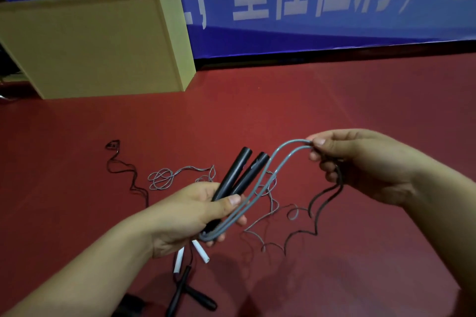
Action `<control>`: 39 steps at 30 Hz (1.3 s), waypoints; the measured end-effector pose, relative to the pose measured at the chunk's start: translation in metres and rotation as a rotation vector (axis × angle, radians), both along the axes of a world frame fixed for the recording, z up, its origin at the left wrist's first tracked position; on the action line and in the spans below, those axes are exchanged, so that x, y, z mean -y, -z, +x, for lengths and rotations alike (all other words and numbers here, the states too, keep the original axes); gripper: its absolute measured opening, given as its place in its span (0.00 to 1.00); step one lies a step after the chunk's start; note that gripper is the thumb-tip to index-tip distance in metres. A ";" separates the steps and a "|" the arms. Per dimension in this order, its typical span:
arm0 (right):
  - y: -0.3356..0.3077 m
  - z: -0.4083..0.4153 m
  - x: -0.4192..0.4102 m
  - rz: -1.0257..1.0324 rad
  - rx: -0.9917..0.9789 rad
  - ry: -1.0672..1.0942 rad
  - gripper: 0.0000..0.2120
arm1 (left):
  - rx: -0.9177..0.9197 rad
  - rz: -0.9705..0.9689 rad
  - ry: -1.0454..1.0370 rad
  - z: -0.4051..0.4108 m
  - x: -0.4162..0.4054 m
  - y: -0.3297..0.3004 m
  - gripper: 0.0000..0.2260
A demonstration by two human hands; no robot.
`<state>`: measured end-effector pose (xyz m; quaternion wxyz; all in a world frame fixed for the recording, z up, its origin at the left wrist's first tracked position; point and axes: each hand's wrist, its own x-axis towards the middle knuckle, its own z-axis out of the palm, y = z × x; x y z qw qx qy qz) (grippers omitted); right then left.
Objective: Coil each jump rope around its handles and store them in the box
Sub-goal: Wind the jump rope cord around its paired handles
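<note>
The box (90, 44) stands at the upper left of the frame, and nothing shows of any rope stored in it, so you look to be on the first rope. Loose cords (159, 179) sprawl over the red floor (334, 100) at centre, uncoiled. At bottom centre lie white handles (201, 255) and black handles (190, 293), untouched. Your left hand (188, 213) grips a pair of black handles (239, 175) side by side, thumb pressed across them. Your right hand (365, 165), centre right, pinches the doubled grey cord (273, 170) at its bend, fingers curled. The winding looks hardly begun; every rope is left.
</note>
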<state>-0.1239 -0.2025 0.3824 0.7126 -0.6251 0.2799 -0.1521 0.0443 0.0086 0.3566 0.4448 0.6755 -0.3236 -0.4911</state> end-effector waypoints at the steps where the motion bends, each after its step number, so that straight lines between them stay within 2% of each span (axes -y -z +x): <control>1: 0.000 -0.001 -0.002 -0.007 -0.002 0.017 0.04 | -0.003 -0.004 0.004 -0.001 0.001 0.000 0.14; 4: 0.001 0.001 -0.007 -0.001 -0.030 0.055 0.04 | -0.009 -0.002 0.010 -0.006 0.003 0.000 0.22; 8: -0.008 0.003 -0.001 0.001 -0.043 0.055 0.04 | -0.032 -0.010 0.036 -0.016 0.007 -0.003 0.20; 11: -0.006 0.000 0.005 -0.039 -0.027 0.059 0.03 | -0.071 -0.012 0.048 -0.019 0.010 -0.002 0.24; 14: 0.002 -0.005 0.009 0.008 -0.059 0.064 0.03 | -0.117 -0.022 0.069 -0.018 0.011 0.000 0.27; 17: 0.001 -0.007 0.014 0.052 -0.003 0.052 0.03 | -0.187 -0.047 0.155 -0.013 0.010 0.001 0.36; 19: -0.004 -0.005 0.013 0.052 0.051 0.036 0.03 | -0.172 -0.041 0.214 -0.011 0.010 -0.001 0.40; 23: -0.002 0.008 0.005 0.070 0.066 0.037 0.04 | -0.114 0.033 0.233 -0.011 0.014 -0.003 0.29; 29: 0.015 0.026 0.000 0.051 0.017 0.080 0.06 | -0.185 0.063 0.332 -0.012 0.019 0.002 0.16; 35: 0.031 0.040 -0.001 -0.004 -0.065 0.030 0.06 | -0.206 0.062 0.433 -0.009 0.019 0.005 0.12; 39: 0.040 0.041 0.000 -0.127 -0.121 0.016 0.09 | -0.147 -0.011 0.373 -0.007 0.018 0.004 0.10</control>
